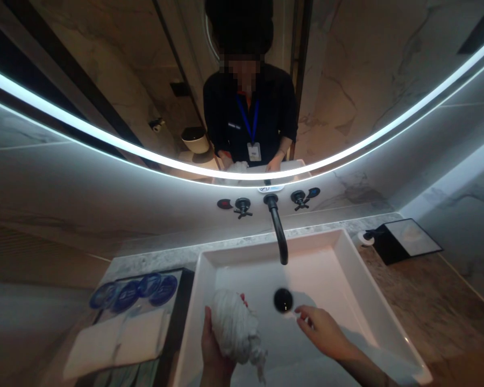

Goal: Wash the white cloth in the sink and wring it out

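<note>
A bunched white cloth (236, 328) is being clenched in the left hand (213, 349) over the sink (347, 269), while the empty, loosely open right hand (320, 328) is being reached toward its drain (283, 299), wiping apparently unfinished.

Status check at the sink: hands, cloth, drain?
Left hand gripping bunched white cloth over basin. Right hand open, fingertips beside black drain. Faucet spout overhead, no water visible.
</note>
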The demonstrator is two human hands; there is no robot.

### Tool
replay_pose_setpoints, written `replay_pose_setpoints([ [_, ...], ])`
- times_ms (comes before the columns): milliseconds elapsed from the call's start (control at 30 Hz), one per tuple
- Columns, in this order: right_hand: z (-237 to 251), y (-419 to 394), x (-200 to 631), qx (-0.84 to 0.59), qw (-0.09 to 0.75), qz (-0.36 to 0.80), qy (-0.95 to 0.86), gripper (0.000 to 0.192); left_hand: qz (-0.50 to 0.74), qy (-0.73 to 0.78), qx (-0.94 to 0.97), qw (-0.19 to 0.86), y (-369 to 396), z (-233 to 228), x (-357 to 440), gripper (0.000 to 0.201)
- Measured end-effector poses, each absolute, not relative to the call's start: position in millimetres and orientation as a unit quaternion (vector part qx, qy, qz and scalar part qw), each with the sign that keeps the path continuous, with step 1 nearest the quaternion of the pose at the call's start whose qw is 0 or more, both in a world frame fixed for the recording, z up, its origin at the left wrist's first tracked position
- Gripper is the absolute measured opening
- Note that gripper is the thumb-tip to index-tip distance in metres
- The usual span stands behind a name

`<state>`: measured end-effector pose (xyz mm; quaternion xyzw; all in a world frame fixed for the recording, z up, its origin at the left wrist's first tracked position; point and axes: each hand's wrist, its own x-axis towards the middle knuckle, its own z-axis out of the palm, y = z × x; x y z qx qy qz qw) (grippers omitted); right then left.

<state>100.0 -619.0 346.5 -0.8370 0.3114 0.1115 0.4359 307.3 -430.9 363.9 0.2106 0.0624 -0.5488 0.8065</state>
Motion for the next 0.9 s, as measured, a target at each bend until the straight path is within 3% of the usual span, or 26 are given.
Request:
replay_pose_setpoints([
  [100, 348, -633, 104, -0.862, 0.398, 0.086, 0.3, 0.038, -0.537, 0.124, 0.239, 0.8, -427, 363, 307, 0.062],
  [200, 352, -667, 116, -0.858, 0.395, -0.018, 0.329, 0.039, -0.526, 0.188, 0.274, 0.783, -425, 366, 313, 0.058],
  [367, 387, -744, 158, -0.834, 0.346, -0.184, 0.39, 0.038, -0.538, 0.11, 0.247, 0.798, -416, 358, 326, 0.046],
  [500, 415, -791, 196, -0.823, 0.311, -0.18, 0.44, 0.04, -0.595, 0.037, 0.155, 0.788, -411, 350, 329, 0.053],
  [633, 421, -819, 229, -0.816, 0.289, -0.147, 0.479, 0.054, -0.573, -0.046, 0.081, 0.814, -413, 350, 324, 0.063],
  [900, 419, -831, 259, -0.825, 0.263, -0.053, 0.498, 0.06, -0.551, 0.023, 0.098, 0.829, -406, 351, 319, 0.061],
])
